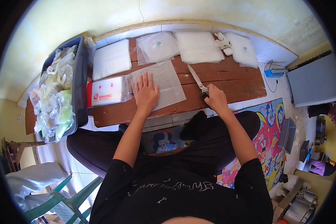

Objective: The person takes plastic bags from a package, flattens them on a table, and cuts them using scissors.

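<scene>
My left hand (146, 93) lies flat, fingers stretched out, on a clear plastic bag (171, 85) spread over the wooden bench. In my right hand (215, 98) is a pair of scissors (198, 80), gripped by the dark handles; the blades point away from me and to the left, resting over the wood. Beside my left hand sits a packet of plastic bags (109, 91) with red print reading BAWANG. Along the far side are stacks of clear bags, among them a left stack (112, 59), a middle stack (198, 46) and a bag with a green-and-red mark (157, 46).
A dark tub (82, 74) piled with filled plastic bags stands at the left. White scraps (223, 43) lie at the bench's (242, 83) back right, near another bag stack (242, 50). A green chair (59, 198) is lower left; a colourful mat (268, 145) covers the floor at right.
</scene>
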`<move>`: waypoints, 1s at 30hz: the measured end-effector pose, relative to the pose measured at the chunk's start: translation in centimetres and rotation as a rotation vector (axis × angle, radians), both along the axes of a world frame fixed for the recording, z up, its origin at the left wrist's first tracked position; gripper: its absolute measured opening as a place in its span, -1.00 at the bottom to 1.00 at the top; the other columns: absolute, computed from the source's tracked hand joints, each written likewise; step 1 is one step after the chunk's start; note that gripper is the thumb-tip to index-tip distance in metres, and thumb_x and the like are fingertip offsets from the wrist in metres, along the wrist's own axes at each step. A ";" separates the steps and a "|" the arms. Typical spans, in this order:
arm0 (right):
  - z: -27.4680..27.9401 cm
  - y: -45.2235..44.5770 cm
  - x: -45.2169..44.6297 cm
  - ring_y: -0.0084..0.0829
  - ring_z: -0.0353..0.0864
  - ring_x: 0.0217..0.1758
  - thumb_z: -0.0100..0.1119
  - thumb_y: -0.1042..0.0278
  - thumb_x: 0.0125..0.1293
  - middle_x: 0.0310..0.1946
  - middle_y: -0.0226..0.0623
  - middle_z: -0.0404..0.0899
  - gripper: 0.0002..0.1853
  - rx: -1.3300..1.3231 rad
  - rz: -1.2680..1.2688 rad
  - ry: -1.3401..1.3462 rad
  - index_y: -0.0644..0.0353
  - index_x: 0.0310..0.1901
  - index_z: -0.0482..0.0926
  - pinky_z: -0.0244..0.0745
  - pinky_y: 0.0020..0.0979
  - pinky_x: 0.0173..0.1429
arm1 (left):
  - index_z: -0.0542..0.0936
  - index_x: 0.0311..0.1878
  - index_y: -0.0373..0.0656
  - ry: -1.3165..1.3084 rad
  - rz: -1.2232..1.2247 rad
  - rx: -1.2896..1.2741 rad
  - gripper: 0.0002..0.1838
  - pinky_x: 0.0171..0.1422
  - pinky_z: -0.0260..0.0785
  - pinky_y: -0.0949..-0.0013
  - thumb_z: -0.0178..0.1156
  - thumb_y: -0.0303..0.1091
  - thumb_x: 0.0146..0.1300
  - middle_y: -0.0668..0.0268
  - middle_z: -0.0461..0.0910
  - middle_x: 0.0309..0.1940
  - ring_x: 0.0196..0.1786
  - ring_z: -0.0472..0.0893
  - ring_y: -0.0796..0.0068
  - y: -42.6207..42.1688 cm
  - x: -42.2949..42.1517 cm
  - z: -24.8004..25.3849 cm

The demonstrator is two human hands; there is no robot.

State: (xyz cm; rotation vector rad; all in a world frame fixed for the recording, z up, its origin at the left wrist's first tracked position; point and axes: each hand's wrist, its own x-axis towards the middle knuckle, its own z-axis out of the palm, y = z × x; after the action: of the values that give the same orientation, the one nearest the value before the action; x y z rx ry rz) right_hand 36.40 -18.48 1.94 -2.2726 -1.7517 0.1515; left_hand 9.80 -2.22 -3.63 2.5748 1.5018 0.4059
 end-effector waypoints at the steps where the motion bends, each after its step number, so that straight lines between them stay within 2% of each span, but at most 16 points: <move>1: 0.1 -0.8 -0.2 0.11 0.63 -0.19 0.24 0.46 0.07 -0.19 0.02 0.58 -0.69 0.024 -0.023 0.049 0.26 -0.11 0.46 0.56 0.03 -0.12 | 0.14 0.58 -0.04 -0.002 -0.004 -0.003 -0.33 0.67 -0.25 0.03 -0.13 0.01 0.49 0.20 0.03 0.61 0.64 -0.02 0.14 0.0 0.0 0.0; 7: 1.3 -6.6 -4.5 0.03 0.64 -0.22 0.40 0.31 0.05 -0.19 -0.14 0.58 -0.55 0.155 -0.049 0.142 0.15 -0.02 0.48 0.56 -0.04 -0.18 | 0.14 0.57 -0.04 -0.004 -0.005 0.001 -0.33 0.67 -0.25 0.03 -0.14 0.01 0.49 0.21 0.03 0.61 0.64 -0.02 0.15 -0.1 0.0 0.2; 10: 2.4 -9.0 -7.3 -0.01 0.65 -0.23 0.43 0.28 0.06 -0.17 -0.18 0.56 -0.53 0.065 -0.095 0.113 0.13 0.00 0.49 0.56 -0.07 -0.20 | 0.16 0.57 -0.06 0.010 -0.001 -0.013 -0.34 0.67 -0.27 0.04 -0.12 0.00 0.49 0.22 0.03 0.61 0.64 -0.02 0.17 -0.1 0.0 0.3; 18: 1.4 -11.8 -10.3 -0.05 0.65 -0.29 0.40 0.28 0.08 -0.21 -0.16 0.45 -0.54 0.000 -0.065 0.097 0.20 0.00 0.48 0.57 -0.12 -0.24 | 0.14 0.57 -0.06 0.021 0.006 -0.009 -0.34 0.68 -0.28 0.04 -0.14 0.00 0.49 0.22 0.02 0.61 0.64 -0.03 0.18 0.0 0.1 0.0; 30: 0.6 -11.4 -10.2 -0.07 0.65 -0.26 0.37 0.28 0.07 -0.20 -0.18 0.48 -0.54 -0.035 -0.094 0.077 0.21 0.01 0.50 0.58 -0.13 -0.21 | 0.14 0.57 -0.05 0.017 0.001 -0.006 -0.34 0.68 -0.28 0.04 -0.14 0.00 0.49 0.23 0.02 0.61 0.64 -0.03 0.18 0.0 0.1 0.1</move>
State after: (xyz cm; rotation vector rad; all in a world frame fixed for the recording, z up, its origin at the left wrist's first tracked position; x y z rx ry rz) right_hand 26.17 -29.88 2.56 -2.3364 -1.6129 0.2495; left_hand 9.86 -2.24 -3.49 2.5793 1.5075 0.3795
